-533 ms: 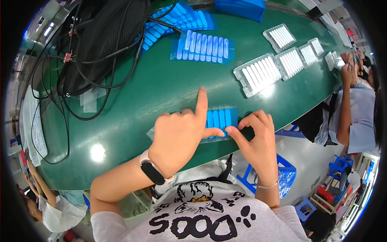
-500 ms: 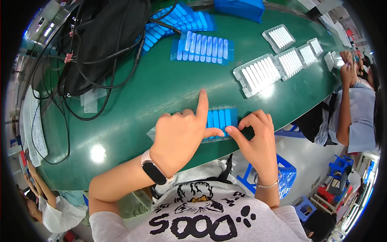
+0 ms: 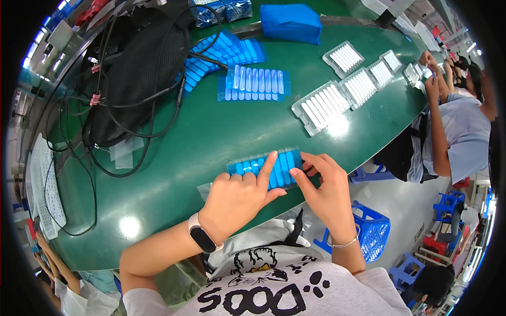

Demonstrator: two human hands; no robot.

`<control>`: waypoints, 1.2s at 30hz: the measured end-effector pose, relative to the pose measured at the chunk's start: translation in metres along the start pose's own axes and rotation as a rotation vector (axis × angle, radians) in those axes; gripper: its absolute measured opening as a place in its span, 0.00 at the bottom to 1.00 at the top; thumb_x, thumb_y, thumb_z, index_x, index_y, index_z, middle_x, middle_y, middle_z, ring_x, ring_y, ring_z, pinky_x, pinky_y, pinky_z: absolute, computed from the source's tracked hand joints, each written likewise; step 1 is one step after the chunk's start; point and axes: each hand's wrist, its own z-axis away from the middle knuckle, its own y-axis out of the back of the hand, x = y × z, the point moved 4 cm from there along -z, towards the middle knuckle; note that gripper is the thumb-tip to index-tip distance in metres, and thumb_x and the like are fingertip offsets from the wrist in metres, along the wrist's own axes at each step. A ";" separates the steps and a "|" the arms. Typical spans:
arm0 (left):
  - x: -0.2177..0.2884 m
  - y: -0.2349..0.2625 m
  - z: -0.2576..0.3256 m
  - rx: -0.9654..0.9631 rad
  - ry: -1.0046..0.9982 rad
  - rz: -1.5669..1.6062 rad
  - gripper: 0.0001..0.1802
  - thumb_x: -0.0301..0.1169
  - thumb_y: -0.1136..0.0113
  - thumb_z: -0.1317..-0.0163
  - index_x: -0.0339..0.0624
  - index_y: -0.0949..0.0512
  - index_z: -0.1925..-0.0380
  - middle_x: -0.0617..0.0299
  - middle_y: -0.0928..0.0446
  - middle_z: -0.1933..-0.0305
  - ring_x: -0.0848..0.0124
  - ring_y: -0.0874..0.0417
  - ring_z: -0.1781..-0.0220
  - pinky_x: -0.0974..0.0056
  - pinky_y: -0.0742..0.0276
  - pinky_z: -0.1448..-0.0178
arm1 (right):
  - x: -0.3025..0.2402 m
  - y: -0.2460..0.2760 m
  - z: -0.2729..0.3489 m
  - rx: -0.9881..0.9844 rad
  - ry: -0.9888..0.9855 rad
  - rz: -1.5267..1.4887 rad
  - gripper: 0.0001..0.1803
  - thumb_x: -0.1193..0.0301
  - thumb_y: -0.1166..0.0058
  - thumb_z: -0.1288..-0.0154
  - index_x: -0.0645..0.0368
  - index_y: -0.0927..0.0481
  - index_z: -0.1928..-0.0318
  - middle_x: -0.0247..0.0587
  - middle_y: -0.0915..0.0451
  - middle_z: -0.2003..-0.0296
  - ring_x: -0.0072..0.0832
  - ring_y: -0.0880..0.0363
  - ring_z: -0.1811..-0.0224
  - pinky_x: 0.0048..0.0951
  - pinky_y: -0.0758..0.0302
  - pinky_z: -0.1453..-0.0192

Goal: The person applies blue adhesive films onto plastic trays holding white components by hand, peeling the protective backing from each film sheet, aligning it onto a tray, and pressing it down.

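A sheet of blue, round-ended strips lies on the green table in front of me, apparently in a clear tray whose edge shows at its left. My left hand rests over its left part. The index finger is stretched onto the strips, the thumb points right along the near edge, and the other fingers are curled. At the sheet's right end, my right hand pinches the edge, thumb on top and fingertips partly hidden behind it.
Clear trays of white strips stand at the right, with a seated co-worker beyond. More blue strip sheets lie farther back beside a black mesh bag with loose cables. A blue packet sits at the back.
My left index finger has come down from pointing past the sheet to lying on its strips. More of the sheet's left part shows. My right hand stays at the right end. The view has shifted.
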 end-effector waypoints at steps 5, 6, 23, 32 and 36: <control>-0.015 0.013 0.011 0.056 0.059 0.254 0.36 0.53 0.38 0.42 0.39 0.27 0.40 0.66 0.29 0.88 0.72 0.28 0.89 0.66 0.33 0.81 | 0.001 -0.002 0.001 0.112 0.064 -0.057 0.10 0.73 0.37 0.42 0.67 0.20 0.63 0.43 0.20 0.72 0.31 0.21 0.72 0.30 0.26 0.68; -0.023 0.015 0.015 0.054 0.107 0.265 0.36 0.51 0.36 0.43 0.39 0.27 0.40 0.65 0.28 0.87 0.70 0.27 0.88 0.66 0.32 0.81 | 0.002 -0.002 -0.001 0.111 0.062 -0.052 0.10 0.73 0.37 0.42 0.67 0.20 0.63 0.43 0.20 0.72 0.31 0.21 0.72 0.30 0.26 0.68; -0.052 0.001 0.043 0.146 0.200 0.342 0.34 0.49 0.35 0.43 0.41 0.27 0.41 0.63 0.28 0.90 0.68 0.25 0.89 0.65 0.30 0.81 | 0.014 0.006 -0.057 -0.351 -0.339 -0.117 0.14 0.67 0.35 0.42 0.68 0.20 0.70 0.39 0.19 0.79 0.22 0.22 0.80 0.22 0.27 0.74; -0.057 0.005 0.042 -0.017 0.372 0.515 0.30 0.43 0.31 0.45 0.40 0.23 0.44 0.55 0.21 0.80 0.64 0.22 0.84 0.64 0.28 0.77 | 0.003 -0.001 -0.030 0.044 -0.015 0.009 0.06 0.76 0.37 0.44 0.65 0.18 0.66 0.39 0.18 0.71 0.22 0.22 0.73 0.24 0.30 0.71; -0.055 0.007 0.041 0.108 0.321 0.541 0.27 0.40 0.31 0.45 0.41 0.21 0.46 0.60 0.27 0.86 0.70 0.30 0.89 0.66 0.35 0.80 | 0.007 0.001 -0.026 0.044 0.073 -0.041 0.07 0.77 0.37 0.44 0.65 0.18 0.65 0.38 0.17 0.69 0.22 0.22 0.72 0.22 0.31 0.73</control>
